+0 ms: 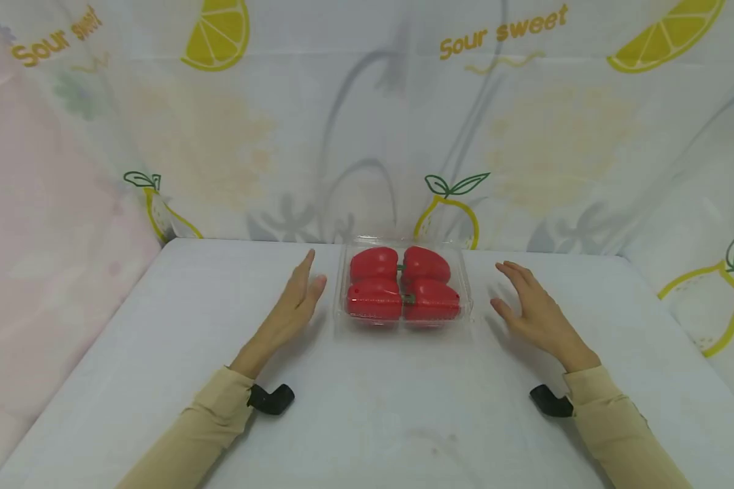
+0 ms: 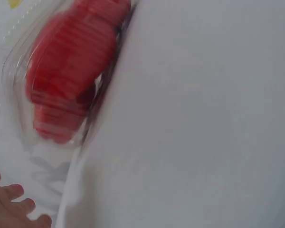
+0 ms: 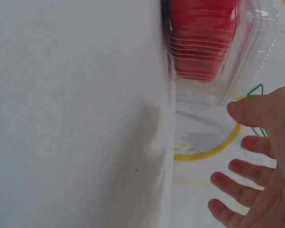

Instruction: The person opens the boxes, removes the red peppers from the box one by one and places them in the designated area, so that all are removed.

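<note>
A clear plastic clamshell box (image 1: 404, 320) sits on the white table with its lid down, and several red bell peppers (image 1: 376, 299) with green stems lie inside. To the left of the box is my left hand (image 1: 290, 305), fingers extended, apart from it and holding nothing. My right hand (image 1: 535, 309) is on the other side, a little farther off, fingers spread and slightly bent, also holding nothing. Both wrist views show the box's ribbed side wall; in the right wrist view the right hand (image 3: 261, 171) has its fingers apart, and the left wrist view is blurred.
The white tabletop (image 1: 367, 421) spreads in front of the box. Behind it hangs a white curtain (image 1: 318, 136) printed with lemons and lettering. A pinkish cloth (image 1: 49, 238) borders the left side. Black wrist mounts (image 1: 272, 399) stick out below both sleeves.
</note>
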